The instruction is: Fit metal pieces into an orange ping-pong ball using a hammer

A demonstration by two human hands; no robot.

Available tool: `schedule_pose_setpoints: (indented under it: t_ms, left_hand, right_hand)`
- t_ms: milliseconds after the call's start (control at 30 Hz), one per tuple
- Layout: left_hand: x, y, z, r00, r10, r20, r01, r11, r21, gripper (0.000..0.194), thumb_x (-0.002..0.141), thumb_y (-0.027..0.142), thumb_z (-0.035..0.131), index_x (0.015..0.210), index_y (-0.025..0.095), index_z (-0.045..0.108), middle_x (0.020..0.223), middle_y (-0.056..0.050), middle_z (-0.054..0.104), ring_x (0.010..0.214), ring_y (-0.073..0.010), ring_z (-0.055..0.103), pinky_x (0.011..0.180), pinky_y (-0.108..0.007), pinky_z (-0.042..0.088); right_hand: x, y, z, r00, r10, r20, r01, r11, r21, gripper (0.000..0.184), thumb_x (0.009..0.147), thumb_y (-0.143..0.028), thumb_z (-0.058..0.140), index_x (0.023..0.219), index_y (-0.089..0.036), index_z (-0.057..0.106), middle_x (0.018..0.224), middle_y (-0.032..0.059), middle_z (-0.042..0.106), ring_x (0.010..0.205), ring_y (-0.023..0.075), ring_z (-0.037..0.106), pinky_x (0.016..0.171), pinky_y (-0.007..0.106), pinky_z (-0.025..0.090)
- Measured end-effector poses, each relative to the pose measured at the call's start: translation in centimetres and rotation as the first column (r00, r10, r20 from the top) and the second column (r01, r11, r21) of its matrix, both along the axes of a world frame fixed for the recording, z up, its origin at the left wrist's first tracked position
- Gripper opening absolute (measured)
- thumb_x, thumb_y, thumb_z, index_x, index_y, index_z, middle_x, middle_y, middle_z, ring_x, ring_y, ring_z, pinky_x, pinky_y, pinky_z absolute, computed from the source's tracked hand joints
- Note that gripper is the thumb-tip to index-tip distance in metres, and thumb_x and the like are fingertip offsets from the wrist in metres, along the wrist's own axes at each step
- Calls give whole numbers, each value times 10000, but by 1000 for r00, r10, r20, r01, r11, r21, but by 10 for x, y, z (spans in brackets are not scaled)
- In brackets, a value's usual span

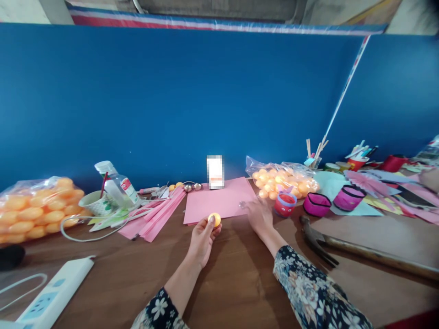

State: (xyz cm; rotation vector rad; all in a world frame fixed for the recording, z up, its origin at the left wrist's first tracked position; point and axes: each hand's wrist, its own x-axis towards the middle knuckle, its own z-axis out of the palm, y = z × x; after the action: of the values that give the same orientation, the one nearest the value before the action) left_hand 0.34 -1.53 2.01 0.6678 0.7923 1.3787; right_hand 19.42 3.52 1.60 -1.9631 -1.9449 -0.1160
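My left hand (203,240) pinches an orange ball (214,220), ping-pong sized, between thumb and fingers above the brown table's middle. Right of it, my right hand (259,217) is over the corner of a pink paper sheet (212,203), its fingers blurred and drawn together. A small shiny bit (242,204) shows at those fingertips; its kind is too blurred to tell. A small red cup with a blue rim (285,205) stands just right of my right hand. Behind that cup lies a clear bag of orange balls (274,180).
A hammer (360,249) lies at right, near two magenta bands (317,204). Pink strips (161,212), a bottle (118,187) and another ball bag (41,208) are at left. A white power strip (51,292) sits front left. A blue partition (171,91) stands behind.
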Motion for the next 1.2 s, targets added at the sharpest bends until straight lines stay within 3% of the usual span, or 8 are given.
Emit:
schedule_pose_setpoints:
  t_ms: [267,567,767,1200]
  left_hand:
    - [-1,1,-3,1000,-8,-14,8,1000,-5,267,665,314,665,854,127,642,804,-41,649,670,-76,588,619,-165,474]
    - [0,-2,2,1000,8,-5,-8,1000,-17,282,642,315,684,848,126,646,797,-46,652,657,-81,590,613,-176,481]
    - [1,-2,2,1000,-4,-4,4,1000,-15,283,643,320,682,844,124,646,796,-46,648,660,-81,587,603,-175,486]
    - [1,-1,0,1000,2,3,-2,1000,-24,296,619,327,698,829,125,650,800,-49,654,657,-84,592,596,-175,490]
  right_hand:
    - [-1,-1,1,999,-17,28,16,1000,25,273,845,-241,372,858,-186,640,907,83,632,999,233,429,850,325,265]
    - [-1,-2,2,999,-3,32,2,1000,16,276,849,-241,358,940,-207,616,972,77,612,1014,224,418,859,322,253]
    - [0,-1,-1,999,2,46,-4,999,49,274,845,-234,366,867,-194,637,938,73,623,1015,219,427,888,317,244]
    - [-1,-1,-3,999,-18,42,16,998,56,276,841,-209,363,896,-211,633,956,70,618,1004,221,433,865,322,261]
